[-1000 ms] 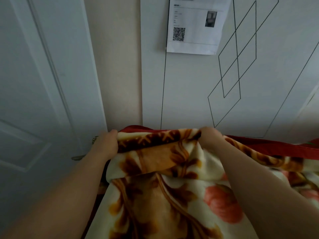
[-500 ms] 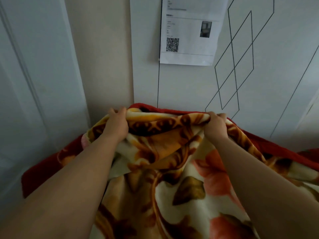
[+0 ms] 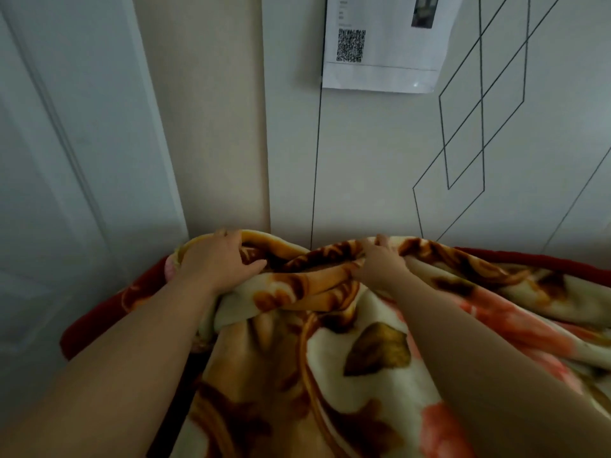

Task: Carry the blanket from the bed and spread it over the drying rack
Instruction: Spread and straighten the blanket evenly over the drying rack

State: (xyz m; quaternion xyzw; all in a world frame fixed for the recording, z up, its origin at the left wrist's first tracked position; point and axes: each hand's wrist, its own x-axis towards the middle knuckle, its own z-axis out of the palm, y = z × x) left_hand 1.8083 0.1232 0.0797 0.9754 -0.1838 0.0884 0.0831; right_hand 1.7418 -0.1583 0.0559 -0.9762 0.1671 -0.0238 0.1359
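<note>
Across the bottom half of the frame: a thick fleece blanket [image 3: 330, 358], cream with brown swirls, a brown leaf and pink flowers, and a dark red edge [image 3: 99, 312] peeking out at lower left and along the far right. Bunched into soft folds at its top edge, close to the wall. What is under the blanket: cannot tell, all covered.

Left of the middle: left hand [image 3: 218, 259], palm down on the top fold, fingers curled over the far side and thumb [image 3: 254, 264] pointing right, holding a bunch of blanket. Bare arm reaching in from the bottom left corner.

Right of the middle: right hand [image 3: 380, 262], closed tight around a gathered fold at the top edge. Bare arm coming in from the bottom right corner, lying over the blanket.

Both hands near each other, with a dip of brown fabric between them.

Up the left side: a white paneled door [image 3: 59, 160]. Beside it, a beige strip of wall [image 3: 211, 127]. Upper right: a pale wall panel with thin black diamond lines [image 3: 479, 120]. Top, right of center: a white paper sheet [image 3: 386, 74] with a QR code [image 3: 351, 45] and a small, blurry photo.
</note>
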